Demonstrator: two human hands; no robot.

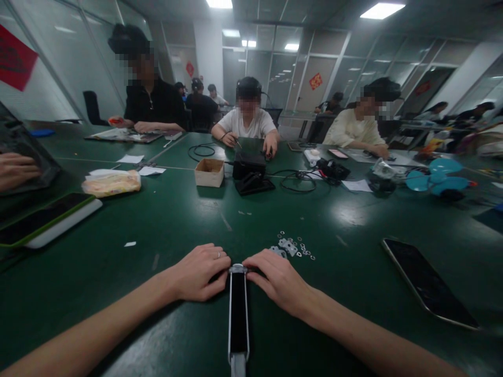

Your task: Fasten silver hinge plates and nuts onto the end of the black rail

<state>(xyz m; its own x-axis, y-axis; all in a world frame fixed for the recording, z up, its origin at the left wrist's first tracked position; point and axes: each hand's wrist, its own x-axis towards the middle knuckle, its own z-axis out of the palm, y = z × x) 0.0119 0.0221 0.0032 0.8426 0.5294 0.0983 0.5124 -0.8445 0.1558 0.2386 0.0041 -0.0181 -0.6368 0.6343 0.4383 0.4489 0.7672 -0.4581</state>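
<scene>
A long narrow piece with a black middle and a silver metal frame (pixel 238 314) lies on the green table, pointing away from me. Its far end has a rounded metal part (pixel 238 268). My left hand (pixel 204 272), a ring on one finger, is closed against the left side of that end. From the right, my right hand (pixel 275 277) pinches the same end between thumb and fingers. Just beyond the right hand are small metal plates (pixel 288 246) and several thin rings (pixel 304 250); the hand partly hides the plates. The exact fingertip contact is hard to see.
A phone (pixel 428 283) lies to the right, and a green-edged phone-like device (pixel 43 220) to the left. Ahead stand a small open box (pixel 209 173) and a black device (pixel 249 167) with cables. Co-workers sit across the table; another person's hand (pixel 18 173) shows at far left.
</scene>
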